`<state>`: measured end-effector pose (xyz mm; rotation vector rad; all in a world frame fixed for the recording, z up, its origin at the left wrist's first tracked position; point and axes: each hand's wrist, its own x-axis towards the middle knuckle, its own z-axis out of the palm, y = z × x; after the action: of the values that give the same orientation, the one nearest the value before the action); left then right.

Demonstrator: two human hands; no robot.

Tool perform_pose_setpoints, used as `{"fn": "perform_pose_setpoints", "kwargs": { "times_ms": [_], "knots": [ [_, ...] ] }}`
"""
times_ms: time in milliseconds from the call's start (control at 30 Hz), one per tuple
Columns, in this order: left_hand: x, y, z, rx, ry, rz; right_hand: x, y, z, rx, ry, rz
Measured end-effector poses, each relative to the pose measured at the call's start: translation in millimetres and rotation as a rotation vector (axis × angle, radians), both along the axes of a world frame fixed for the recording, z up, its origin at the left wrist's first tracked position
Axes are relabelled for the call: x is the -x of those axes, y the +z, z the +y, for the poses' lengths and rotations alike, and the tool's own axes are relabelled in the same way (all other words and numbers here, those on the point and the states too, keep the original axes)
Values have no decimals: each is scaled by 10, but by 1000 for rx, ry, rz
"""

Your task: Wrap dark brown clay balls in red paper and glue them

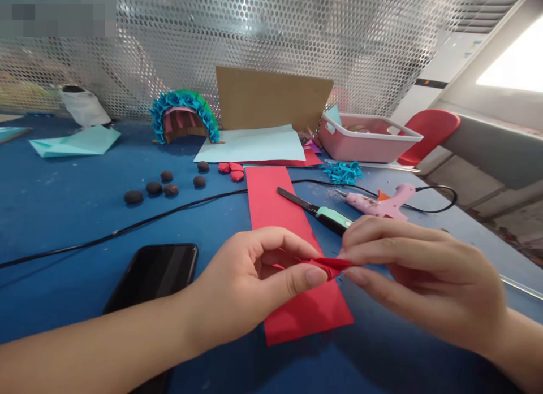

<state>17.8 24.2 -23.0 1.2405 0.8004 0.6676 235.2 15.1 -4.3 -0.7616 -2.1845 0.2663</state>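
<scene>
Between my two hands is a small folded piece of red paper (330,266), held above the table. My left hand (254,281) pinches its left end between thumb and fingers. The fingertips of my right hand (424,275) grip its right end. Beneath them a long red paper strip (275,207) lies flat on the blue table. Just beyond my right hand lies a utility knife (331,217) with a mint-green handle, its blade out over the strip. Several red folded paper pieces (231,169) sit at the strip's far end.
A black phone (156,269) lies left of my left hand. A black cable (178,203) crosses the table to a pink glue gun (382,202). Several dark balls (153,188), a blue-fringed cardboard arch (184,114), paper sheets (254,143) and a pink basket (369,142) stand farther back.
</scene>
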Motion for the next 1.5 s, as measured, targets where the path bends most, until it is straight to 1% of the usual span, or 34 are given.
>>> {"fn": "perform_pose_setpoints", "kwargs": {
  "times_ms": [167, 333, 467, 567, 667, 767, 933, 1133, 1333, 1433, 1500],
  "knots": [
    [-3, -8, 3, -49, -13, 10, 49, -11, -66, -13, -44, -26],
    [-7, -4, -14, -53, -22, -46, 79, -59, -85, -1, -82, -20],
    [-5, -14, -28, -76, -26, -65, 117, -84, -84, 123, -88, 46],
    [0, -11, -29, -71, -27, -81, 146, -97, -90, 253, -123, 131],
    [-3, 3, -20, -47, -2, -76, 170, -106, -98, 324, -161, 223],
    [-14, 5, -6, -18, -8, -81, 173, -109, -108, 300, -181, 246],
    [-13, -10, -2, 10, -20, -97, 134, -120, -116, 200, -183, 185],
    [-3, -8, 8, -6, 16, -41, 123, -126, -79, 148, -114, 103],
    [-7, 11, 23, 5, 0, -49, 126, -128, -94, 149, -62, 91],
    [-4, 21, 23, -18, 6, -62, 135, -141, -87, 185, -91, 121],
    [3, 13, 22, -1, 4, -73, 143, -145, -76, 214, -108, 144]
  ]
}}
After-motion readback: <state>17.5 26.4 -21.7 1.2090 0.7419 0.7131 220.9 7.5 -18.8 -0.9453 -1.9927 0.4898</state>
